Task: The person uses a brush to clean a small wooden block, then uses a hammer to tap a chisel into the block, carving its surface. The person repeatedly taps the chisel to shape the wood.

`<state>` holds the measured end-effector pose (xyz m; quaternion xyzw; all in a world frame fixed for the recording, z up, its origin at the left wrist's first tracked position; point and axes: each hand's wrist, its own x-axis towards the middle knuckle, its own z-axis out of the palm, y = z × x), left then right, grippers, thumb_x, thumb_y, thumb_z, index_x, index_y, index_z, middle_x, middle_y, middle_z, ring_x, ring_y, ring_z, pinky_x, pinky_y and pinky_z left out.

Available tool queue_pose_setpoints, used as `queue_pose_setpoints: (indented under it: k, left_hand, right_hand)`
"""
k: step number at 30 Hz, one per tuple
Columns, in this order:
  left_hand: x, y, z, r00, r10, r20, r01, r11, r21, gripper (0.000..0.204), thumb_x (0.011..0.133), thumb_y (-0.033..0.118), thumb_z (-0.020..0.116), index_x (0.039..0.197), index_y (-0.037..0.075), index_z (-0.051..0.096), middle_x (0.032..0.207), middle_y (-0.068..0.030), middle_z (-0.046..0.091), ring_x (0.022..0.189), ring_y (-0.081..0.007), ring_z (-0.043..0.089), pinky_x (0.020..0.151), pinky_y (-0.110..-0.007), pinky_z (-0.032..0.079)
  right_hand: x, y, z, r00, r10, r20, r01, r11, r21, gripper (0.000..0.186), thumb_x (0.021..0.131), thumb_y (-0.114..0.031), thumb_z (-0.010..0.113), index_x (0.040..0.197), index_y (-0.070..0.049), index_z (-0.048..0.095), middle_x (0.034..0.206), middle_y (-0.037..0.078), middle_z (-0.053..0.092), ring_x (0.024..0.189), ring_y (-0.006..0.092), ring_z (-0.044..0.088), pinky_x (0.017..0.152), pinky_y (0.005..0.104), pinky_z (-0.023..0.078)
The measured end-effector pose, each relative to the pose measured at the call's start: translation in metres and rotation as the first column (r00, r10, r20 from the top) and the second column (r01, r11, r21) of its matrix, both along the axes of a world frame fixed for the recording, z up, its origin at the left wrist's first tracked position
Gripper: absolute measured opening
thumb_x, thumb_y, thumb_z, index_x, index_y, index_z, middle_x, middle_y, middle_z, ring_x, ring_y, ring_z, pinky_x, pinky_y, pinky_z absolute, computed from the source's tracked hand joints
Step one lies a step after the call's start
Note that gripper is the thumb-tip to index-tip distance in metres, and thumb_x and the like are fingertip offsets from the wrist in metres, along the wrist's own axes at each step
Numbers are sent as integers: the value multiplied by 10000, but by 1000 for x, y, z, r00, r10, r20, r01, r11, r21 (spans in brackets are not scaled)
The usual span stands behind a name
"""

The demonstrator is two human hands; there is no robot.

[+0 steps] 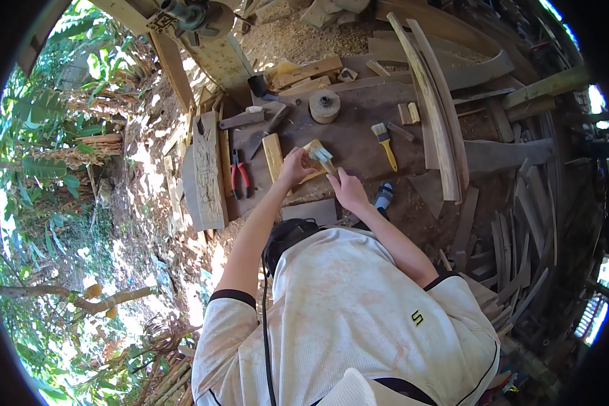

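Observation:
My right hand (350,191) is closed round the wooden handle of what looks like a hammer (322,155), whose pale bluish-grey head is over a light wooden block (310,177). Close beside that head, my left hand (294,167) rests at the block with its fingers bent together. Anything small between those fingertips is too small to make out. Just left of the block lies a second light wooden piece (273,154). Red-handled pliers (239,177) are further left, and a yellow-handled paintbrush (386,146) lies to the right.
The brown workbench (352,111) carries a round pale can-like object (324,107), a dark-handled tool (277,120) and a carved board (210,169) along its left side. Long curved wood strips (434,101) cross the right side. Wood offcuts (311,73) are heaped at the back.

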<state>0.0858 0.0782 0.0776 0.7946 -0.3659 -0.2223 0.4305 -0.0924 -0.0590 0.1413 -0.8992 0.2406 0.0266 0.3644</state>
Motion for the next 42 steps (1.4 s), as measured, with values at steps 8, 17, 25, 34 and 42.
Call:
queue_pose_setpoints:
  k: [8, 17, 25, 34, 42]
  left_hand:
    - [-5, -2, -1, 999, -32, 13, 32, 999, 1, 377, 718, 168, 905, 970, 16, 670, 943, -125, 628, 805, -288, 674, 755, -406, 565]
    - [-13, 1, 6, 957, -70, 283, 69, 998, 14, 167, 892, 141, 733, 975, 2, 691, 964, -148, 651, 860, -352, 683, 781, -435, 570]
    - [-7, -2, 5, 862, -225, 455, 232, 972, 41, 118, 935, 126, 647, 997, 44, 705, 961, -160, 680, 905, -373, 686, 810, -466, 556]
    - [-16, -10, 10, 963, 235, -130, -230, 972, 56, 170, 866, 129, 775, 921, -26, 732, 849, -181, 748, 771, -292, 736, 709, -394, 560]
    - [-17, -7, 7, 984, 179, -3, -179, 983, 47, 181, 849, 134, 799, 914, -21, 732, 800, -174, 722, 738, -283, 718, 698, -390, 551]
  right_hand:
    - [-11, -3, -14, 989, -145, -28, 147, 974, 174, 575, 1063, -491, 488, 1190, 54, 620, 995, 366, 684, 1003, 536, 656, 869, 596, 522]
    - [-13, -10, -17, 988, -112, -105, 130, 975, 182, 658, 1063, -502, 490, 1329, 93, 577, 1089, 387, 670, 1079, 537, 642, 922, 571, 518]
    - [-14, -8, -19, 992, -94, -88, 108, 980, 166, 651, 1063, -496, 490, 1313, 98, 582, 1021, 389, 674, 1022, 553, 647, 899, 589, 518]
    - [-14, -7, -27, 995, -104, 6, 102, 986, 134, 551, 1068, -493, 476, 1104, 43, 600, 895, 352, 685, 904, 539, 665, 790, 618, 520]
    - [-13, -7, -20, 993, -112, -29, 115, 975, 191, 560, 1061, -465, 514, 1142, 80, 617, 926, 373, 671, 946, 556, 646, 809, 608, 514]
